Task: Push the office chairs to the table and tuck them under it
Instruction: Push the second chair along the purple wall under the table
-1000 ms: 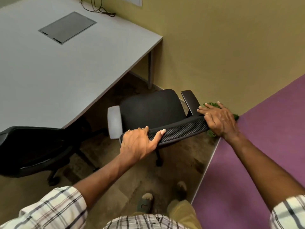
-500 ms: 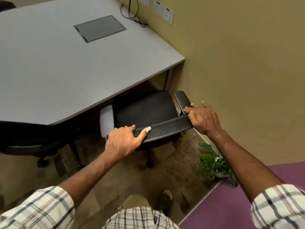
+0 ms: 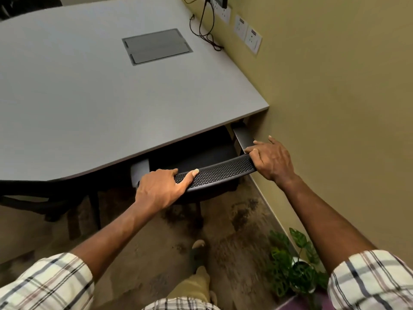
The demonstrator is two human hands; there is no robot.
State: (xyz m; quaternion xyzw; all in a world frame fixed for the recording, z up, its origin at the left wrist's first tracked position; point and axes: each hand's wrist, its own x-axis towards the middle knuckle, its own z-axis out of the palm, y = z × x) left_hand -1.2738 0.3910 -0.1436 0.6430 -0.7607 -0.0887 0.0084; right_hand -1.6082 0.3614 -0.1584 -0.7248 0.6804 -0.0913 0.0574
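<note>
A black office chair (image 3: 220,172) with a mesh backrest stands at the near right corner of the grey table (image 3: 93,97). Most of its seat is under the tabletop; only the back rim, part of the seat and two grey armrests show. My left hand (image 3: 159,189) grips the left end of the backrest top. My right hand (image 3: 271,158) holds the right end, fingers over the rim and touching the right armrest. A second black chair (image 3: 33,193) sits at the left, partly under the table edge.
An olive wall (image 3: 335,108) runs close along the right of the chair, with sockets and black cables at the table's far corner. A potted green plant (image 3: 295,271) stands on the floor at the wall, near my right arm. My foot shows on the mottled carpet.
The chair has rolled forward under the table; its seat, open to view before, is now mostly covered by the tabletop. Both hands kept their hold on the backrest.
</note>
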